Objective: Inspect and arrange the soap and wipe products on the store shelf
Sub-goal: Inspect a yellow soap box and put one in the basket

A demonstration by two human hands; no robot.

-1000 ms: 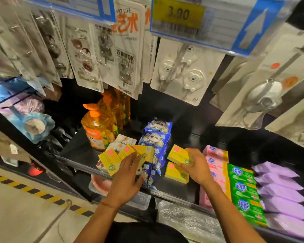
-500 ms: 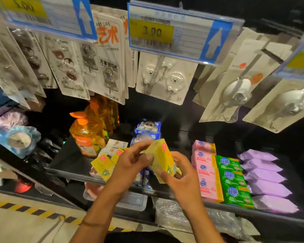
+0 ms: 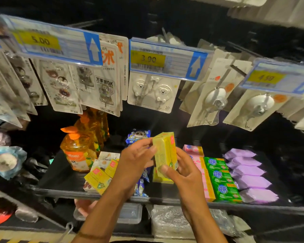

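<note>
Two hands hold one yellow soap box (image 3: 165, 153) upright above a dark store shelf (image 3: 60, 178). The left hand (image 3: 133, 163) pinches its upper edge. The right hand (image 3: 186, 178) wraps its lower end, thumb on the front. On the shelf lie more yellow boxes (image 3: 97, 179) at left, orange pump bottles (image 3: 77, 155) behind them, blue packs (image 3: 139, 135) at centre, then pink soaps (image 3: 193, 149), green soaps (image 3: 221, 179) and purple wipe packs (image 3: 249, 174) at right.

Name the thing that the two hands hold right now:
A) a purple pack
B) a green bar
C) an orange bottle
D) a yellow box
D: the left hand pinches the yellow box at its upper edge, and the right hand grips it lower down, thumb across its front.
</note>
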